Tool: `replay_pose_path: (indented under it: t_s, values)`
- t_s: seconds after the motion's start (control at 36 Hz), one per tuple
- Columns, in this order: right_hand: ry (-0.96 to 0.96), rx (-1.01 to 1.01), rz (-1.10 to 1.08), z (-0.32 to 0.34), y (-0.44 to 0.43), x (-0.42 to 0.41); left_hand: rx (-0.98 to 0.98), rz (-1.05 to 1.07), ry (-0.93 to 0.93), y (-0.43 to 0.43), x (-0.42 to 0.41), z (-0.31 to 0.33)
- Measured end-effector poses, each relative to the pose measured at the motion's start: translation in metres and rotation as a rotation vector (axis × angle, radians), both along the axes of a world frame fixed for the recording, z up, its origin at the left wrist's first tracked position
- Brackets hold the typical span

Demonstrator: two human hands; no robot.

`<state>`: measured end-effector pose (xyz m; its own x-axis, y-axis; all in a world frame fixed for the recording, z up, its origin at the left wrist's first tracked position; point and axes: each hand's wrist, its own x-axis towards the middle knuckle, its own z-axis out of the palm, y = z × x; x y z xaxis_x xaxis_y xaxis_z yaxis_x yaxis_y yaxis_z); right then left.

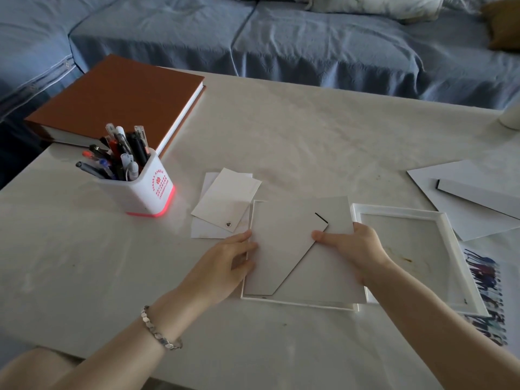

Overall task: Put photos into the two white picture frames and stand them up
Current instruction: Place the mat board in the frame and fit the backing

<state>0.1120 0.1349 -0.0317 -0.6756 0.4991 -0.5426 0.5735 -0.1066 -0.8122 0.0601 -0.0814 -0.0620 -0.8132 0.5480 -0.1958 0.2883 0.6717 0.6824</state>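
Now | backing board (pixel 323 277) atop white frame (pixel 295 304), long axis near-far | left hand (pixel 225 260), right hand (pixel 357 249): fingers grip its sides

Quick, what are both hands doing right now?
Left hand: grips the backing board at its left edge.
Right hand: pinches its right edge, thumb on top.

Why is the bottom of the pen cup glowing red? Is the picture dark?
Head view: the pen cup has a red-lit base spilling a pink glow onto the table; overall the head view is dim and soft, with faint shadows.
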Motion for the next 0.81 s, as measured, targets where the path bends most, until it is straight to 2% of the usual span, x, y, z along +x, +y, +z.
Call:
replay_pose_path:
  t_s: [0.14,0.25,0.44,0.61,0.81]
  values:
    - [0.002,0.040,0.005,-0.002,0.000,0.000,-0.045,-0.094,-0.118,-0.007,-0.008,0.004]
    - [-0.004,0.061,0.002,-0.004,0.000,-0.001,-0.087,-0.135,-0.141,-0.007,-0.008,0.006]
    - [0.002,0.067,0.006,-0.005,-0.001,0.000,-0.164,-0.171,-0.080,-0.007,-0.007,0.004]
    - [-0.005,0.060,0.010,-0.007,-0.001,0.001,-0.308,-0.233,0.015,-0.005,-0.006,0.010]
    - [-0.011,0.059,0.010,-0.007,0.000,0.000,-0.342,-0.235,-0.025,-0.006,-0.007,0.017]
